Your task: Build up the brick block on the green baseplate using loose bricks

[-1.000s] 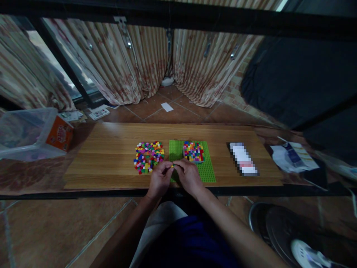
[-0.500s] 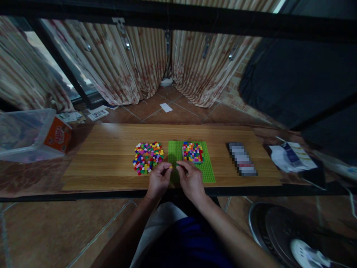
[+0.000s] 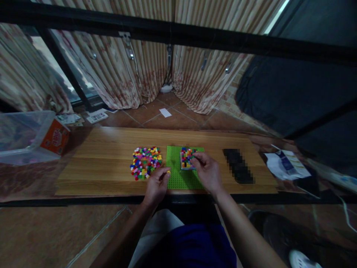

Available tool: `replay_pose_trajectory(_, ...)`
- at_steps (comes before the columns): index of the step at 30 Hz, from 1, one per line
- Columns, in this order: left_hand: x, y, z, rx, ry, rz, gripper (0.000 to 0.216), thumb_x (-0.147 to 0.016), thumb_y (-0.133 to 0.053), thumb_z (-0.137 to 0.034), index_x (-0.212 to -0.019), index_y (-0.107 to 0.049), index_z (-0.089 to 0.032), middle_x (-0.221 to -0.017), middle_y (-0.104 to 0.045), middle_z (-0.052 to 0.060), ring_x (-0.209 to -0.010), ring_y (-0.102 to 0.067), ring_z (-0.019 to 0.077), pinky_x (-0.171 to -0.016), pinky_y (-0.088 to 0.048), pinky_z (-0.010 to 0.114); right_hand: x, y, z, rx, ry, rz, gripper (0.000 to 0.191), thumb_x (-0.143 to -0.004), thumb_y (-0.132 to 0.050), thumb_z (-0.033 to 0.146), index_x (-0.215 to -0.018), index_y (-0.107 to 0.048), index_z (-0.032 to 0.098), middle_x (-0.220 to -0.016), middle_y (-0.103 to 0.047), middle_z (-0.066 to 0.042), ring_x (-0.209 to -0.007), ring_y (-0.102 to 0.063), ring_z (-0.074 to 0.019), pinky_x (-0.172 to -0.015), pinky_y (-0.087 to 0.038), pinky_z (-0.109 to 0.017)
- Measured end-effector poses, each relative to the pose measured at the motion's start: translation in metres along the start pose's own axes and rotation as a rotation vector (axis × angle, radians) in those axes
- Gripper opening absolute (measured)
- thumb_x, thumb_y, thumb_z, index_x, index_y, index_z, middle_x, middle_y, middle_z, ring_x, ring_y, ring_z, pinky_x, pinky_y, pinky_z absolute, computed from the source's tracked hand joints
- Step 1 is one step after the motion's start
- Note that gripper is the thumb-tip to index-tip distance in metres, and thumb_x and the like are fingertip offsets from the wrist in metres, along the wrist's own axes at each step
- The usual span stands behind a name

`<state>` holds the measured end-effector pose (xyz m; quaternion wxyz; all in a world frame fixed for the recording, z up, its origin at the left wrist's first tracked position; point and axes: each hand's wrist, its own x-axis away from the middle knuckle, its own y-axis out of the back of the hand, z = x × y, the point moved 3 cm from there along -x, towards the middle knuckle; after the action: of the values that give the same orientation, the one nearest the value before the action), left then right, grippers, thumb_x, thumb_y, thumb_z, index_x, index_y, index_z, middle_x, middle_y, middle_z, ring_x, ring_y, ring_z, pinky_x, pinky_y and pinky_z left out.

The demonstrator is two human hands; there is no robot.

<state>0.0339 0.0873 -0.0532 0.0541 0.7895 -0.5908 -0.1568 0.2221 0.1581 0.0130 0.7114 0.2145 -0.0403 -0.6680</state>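
A green baseplate [image 3: 178, 175] lies on the wooden board [image 3: 97, 156]. On its far part sits a block of many-coloured small bricks [image 3: 186, 156]. A loose pile of coloured bricks [image 3: 145, 162] lies left of the plate. My left hand [image 3: 156, 186] rests at the plate's near left corner, fingers pinched on a small yellow brick [image 3: 168, 171]. My right hand [image 3: 208, 170] lies over the plate's right side, its fingertips pressed together on the right edge of the brick block.
A clear plastic bin [image 3: 19, 137] with an orange box [image 3: 55, 138] stands at the left. A dark blurred object [image 3: 238, 165] lies right of the plate, papers [image 3: 286, 165] farther right. Curtains hang behind; tiled floor is below the board's front edge.
My hands have come apart: the right hand moved away and right onto the brick block, the left hand stayed near the plate's corner with the yellow brick. The view tilted slightly.
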Motion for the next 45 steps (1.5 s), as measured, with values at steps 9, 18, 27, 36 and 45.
replay_pose_trajectory(9,0.000,0.000,-0.001,-0.039,-0.030,-0.003,0.020,-0.087,-0.057,-0.025,-0.102,-0.070,-0.020,-0.095,-0.071,0.006,-0.088,-0.066,0.0188,-0.082,-0.053,0.032,-0.027,-0.002,0.002,0.201,0.151,0.005,0.017,-0.083,-0.059,0.031,-0.089,-0.073,0.022,-0.092,-0.068,-0.006,-0.086,-0.063,-0.0204,-0.081,-0.048,-0.036)
replay_pose_trajectory(18,-0.001,0.000,-0.006,-0.067,-0.041,0.004,0.019,-0.087,-0.057,-0.024,-0.099,-0.070,-0.020,-0.093,-0.071,0.005,-0.088,-0.067,0.0183,-0.081,-0.053,0.031,-0.033,-0.001,-0.014,0.338,0.123,0.009,0.014,-0.080,-0.062,0.027,-0.085,-0.074,0.021,-0.092,-0.066,-0.007,-0.092,-0.060,-0.0232,-0.087,-0.046,-0.039)
replay_pose_trajectory(27,0.000,-0.002,-0.006,-0.054,-0.038,-0.005,0.018,-0.087,-0.057,-0.024,-0.098,-0.070,-0.020,-0.093,-0.072,0.005,-0.087,-0.067,0.0181,-0.080,-0.054,0.031,-0.033,0.010,-0.012,0.443,0.154,0.099,0.010,-0.080,-0.062,0.023,-0.080,-0.072,0.022,-0.089,-0.068,-0.005,-0.091,-0.060,-0.0228,-0.087,-0.045,-0.038)
replay_pose_trajectory(36,0.001,-0.002,-0.005,-0.058,-0.035,-0.004,0.018,-0.088,-0.056,-0.024,-0.099,-0.070,-0.021,-0.095,-0.072,0.005,-0.090,-0.067,0.0182,-0.083,-0.054,0.032,-0.049,-0.012,-0.007,0.348,0.222,0.110,0.013,-0.082,-0.059,0.024,-0.082,-0.073,0.023,-0.090,-0.067,-0.005,-0.091,-0.061,-0.0215,-0.087,-0.046,-0.038)
replay_pose_trajectory(45,0.001,-0.001,-0.010,-0.078,-0.066,0.011,0.019,-0.088,-0.055,-0.024,-0.100,-0.069,-0.021,-0.094,-0.072,0.005,-0.089,-0.067,0.0179,-0.082,-0.053,0.031,-0.061,-0.018,-0.018,0.340,0.152,0.106,0.009,-0.076,-0.063,0.023,-0.077,-0.072,0.023,-0.087,-0.068,-0.004,-0.087,-0.062,-0.0206,-0.086,-0.048,-0.039)
